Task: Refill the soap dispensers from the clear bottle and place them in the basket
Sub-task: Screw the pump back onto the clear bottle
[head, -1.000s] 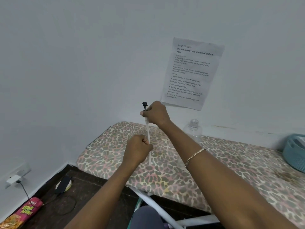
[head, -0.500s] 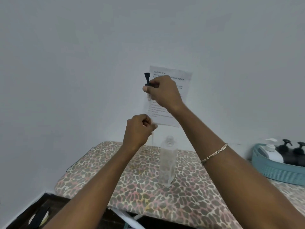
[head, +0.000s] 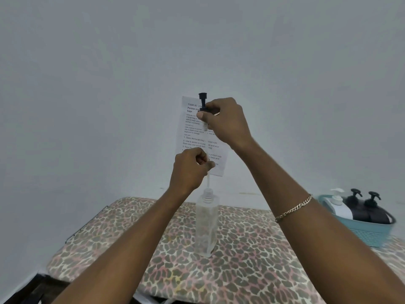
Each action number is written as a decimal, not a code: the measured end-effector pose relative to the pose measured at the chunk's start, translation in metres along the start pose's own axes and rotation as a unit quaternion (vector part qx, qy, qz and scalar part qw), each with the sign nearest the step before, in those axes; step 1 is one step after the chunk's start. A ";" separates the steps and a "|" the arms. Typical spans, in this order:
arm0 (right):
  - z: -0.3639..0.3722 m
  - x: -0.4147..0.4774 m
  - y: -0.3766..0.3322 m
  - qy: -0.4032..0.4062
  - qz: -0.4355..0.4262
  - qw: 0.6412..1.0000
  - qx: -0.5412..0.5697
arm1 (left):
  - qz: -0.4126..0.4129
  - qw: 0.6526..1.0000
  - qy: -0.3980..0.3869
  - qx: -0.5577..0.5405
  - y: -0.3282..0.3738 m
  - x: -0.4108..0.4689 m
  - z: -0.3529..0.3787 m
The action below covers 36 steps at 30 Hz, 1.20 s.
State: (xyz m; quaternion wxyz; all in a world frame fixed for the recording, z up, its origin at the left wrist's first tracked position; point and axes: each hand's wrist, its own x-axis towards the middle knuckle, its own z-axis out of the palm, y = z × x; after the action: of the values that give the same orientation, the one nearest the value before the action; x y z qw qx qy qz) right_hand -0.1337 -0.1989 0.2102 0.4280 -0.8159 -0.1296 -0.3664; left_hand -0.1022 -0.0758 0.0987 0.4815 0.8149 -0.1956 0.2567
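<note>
A clear square bottle (head: 207, 224) stands upright and uncapped on the leopard-print board (head: 241, 270). Above it my right hand (head: 225, 121) grips a black pump head (head: 202, 102) whose thin clear dip tube (head: 208, 181) hangs straight down, its tip just over the bottle's neck. My left hand (head: 190, 170) pinches the tube midway. At the right, a teal basket (head: 370, 233) holds one white dispenser (head: 337, 205) and two black dispensers (head: 366, 207).
A printed paper sheet (head: 197, 132) is taped to the grey wall behind my hands. The board's left metal edge (head: 85, 222) drops to a dark floor (head: 43, 288) at the lower left.
The view has tilted up and right, bringing the basket into sight. My hands raised the pump; the tube's tip now hangs over the bottle's neck.
</note>
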 end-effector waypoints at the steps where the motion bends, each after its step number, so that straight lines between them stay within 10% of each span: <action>1: 0.001 -0.002 0.003 -0.001 0.004 1.000 0.002 | -0.002 1.000 -0.002 0.003 -0.002 -0.001 0.002; 36: 0.050 -0.095 0.104 -0.053 0.096 0.993 0.047 | -0.007 0.998 -0.047 0.033 -0.072 -0.057 0.029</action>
State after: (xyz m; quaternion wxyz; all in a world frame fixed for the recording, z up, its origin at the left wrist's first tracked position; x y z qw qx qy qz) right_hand -0.1209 -0.2121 0.0616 0.4914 -0.8220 -0.0899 -0.2735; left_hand -0.0995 -0.0640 0.0032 0.4466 0.8428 -0.2038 0.2206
